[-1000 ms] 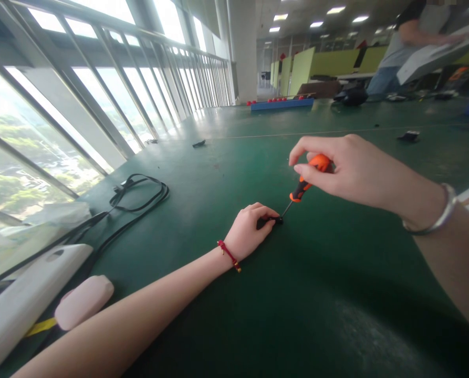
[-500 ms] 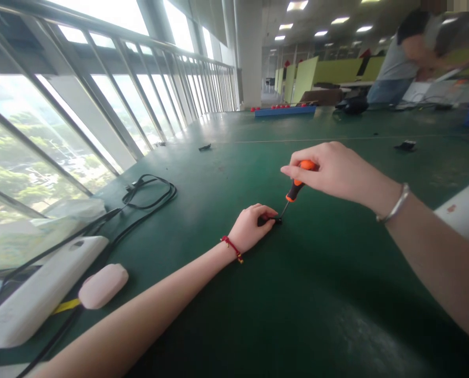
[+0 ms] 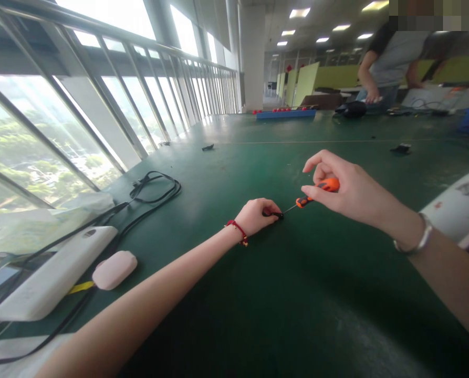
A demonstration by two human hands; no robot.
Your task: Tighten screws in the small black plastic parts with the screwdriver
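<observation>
A small black part lies on the green table, pinched in the fingers of my left hand. Its exact kind is too small to make out, and the fingers cover much of it. My right hand grips an orange and black screwdriver by its handle. The index finger is raised off the handle. The screwdriver slants low, and its thin shaft points left, with the tip at the right end of the black part. Whether the tip touches it I cannot tell.
On the left lie a black cable, a white power strip and a pale pink case. Farther back are a small black piece, another dark piece and a blue tray. Behind the table stands a person.
My right hand has moved right and down, tilting the screwdriver from steep to nearly flat, and its index finger has lifted. My left hand keeps hold of the black part. The person behind has shifted left.
</observation>
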